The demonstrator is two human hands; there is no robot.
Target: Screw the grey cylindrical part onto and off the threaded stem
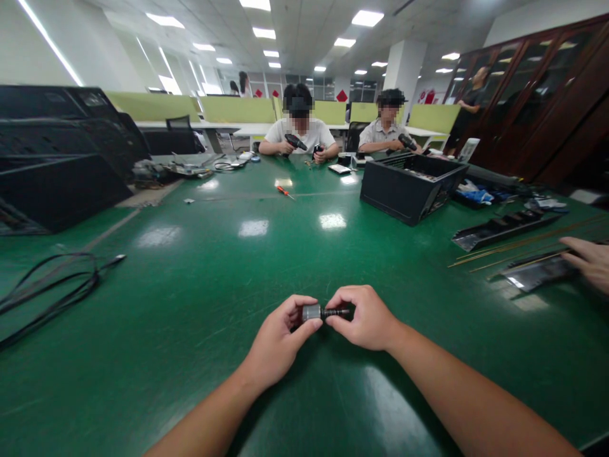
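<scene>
Low over the green tabletop, my left hand grips a small grey metal cylinder between thumb and fingers. A thin dark rod, ringed along its length like a spring or a thread, sticks out of the cylinder's right end. My right hand is closed around this rod, with thumb and forefinger curled at its sides. The cylinder and rod lie roughly level, pointing left to right. Whether the fingertips press on the rod all along is hard to make out.
A screwdriver lies mid-table, and a black computer case stands behind to the right. Black cables curl at left near large dark cases. Another person's hand reaches in beside metal rails. Two people opposite hold power drills.
</scene>
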